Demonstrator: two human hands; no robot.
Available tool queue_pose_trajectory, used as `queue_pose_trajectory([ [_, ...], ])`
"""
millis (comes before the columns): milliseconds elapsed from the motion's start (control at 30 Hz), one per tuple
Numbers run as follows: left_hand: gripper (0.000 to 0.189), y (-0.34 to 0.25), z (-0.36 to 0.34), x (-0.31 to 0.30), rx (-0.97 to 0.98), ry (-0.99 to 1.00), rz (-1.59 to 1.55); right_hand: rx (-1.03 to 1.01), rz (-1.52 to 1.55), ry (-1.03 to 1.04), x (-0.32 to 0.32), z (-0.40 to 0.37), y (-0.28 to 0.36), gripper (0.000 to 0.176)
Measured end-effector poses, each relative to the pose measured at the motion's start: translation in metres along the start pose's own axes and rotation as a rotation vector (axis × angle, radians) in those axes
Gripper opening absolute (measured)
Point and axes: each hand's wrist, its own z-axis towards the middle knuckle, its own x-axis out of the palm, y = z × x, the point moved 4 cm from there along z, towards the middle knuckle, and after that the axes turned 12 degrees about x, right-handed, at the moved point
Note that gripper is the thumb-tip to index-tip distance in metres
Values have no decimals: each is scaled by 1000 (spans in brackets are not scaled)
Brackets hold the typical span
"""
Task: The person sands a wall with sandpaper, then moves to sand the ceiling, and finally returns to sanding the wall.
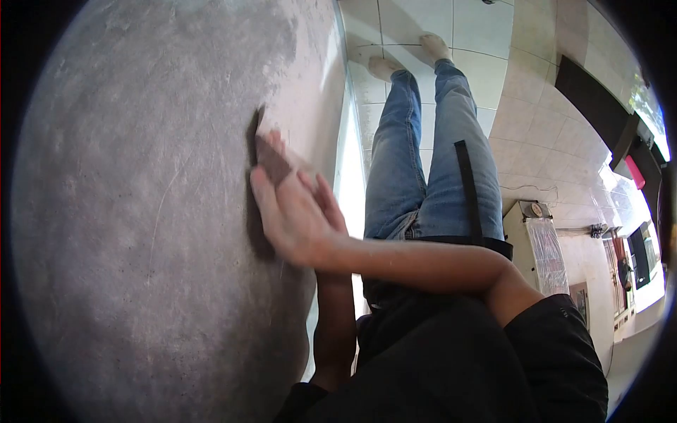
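Note:
Both of my hands are together at the grey wall (155, 211) on the left. My right hand (300, 218) is in front, its arm crossing my body, and its fingers close on a flat brownish-grey piece (273, 159) that resembles a sanding sheet or block. I cannot tell its exact kind. My left hand (326, 201) is partly hidden behind the right one. Its fingertips show past the piece's far side, closed around it. The piece lies along the wall surface, where a thin dark edge shows. Motion blurs the hands slightly.
Beyond the hands, the rough grey coating meets a smoother pale pinkish area (303, 99). My legs in blue jeans (395, 162) stand on pale floor tiles (479, 28) close to the wall. At right are a plastic-wrapped cabinet (539, 240), dark furniture (596, 99) and a pink object (635, 171).

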Motion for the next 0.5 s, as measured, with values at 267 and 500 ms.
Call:
queue_pose_trajectory([
  [267, 43, 27, -29, -39, -98, 35, -798, -28, -436, 66, -6, -15, 12, 57],
  [500, 41, 21, 9, -14, -40, -62, -622, -166, -265, 26, -14, 9, 24, 58],
])
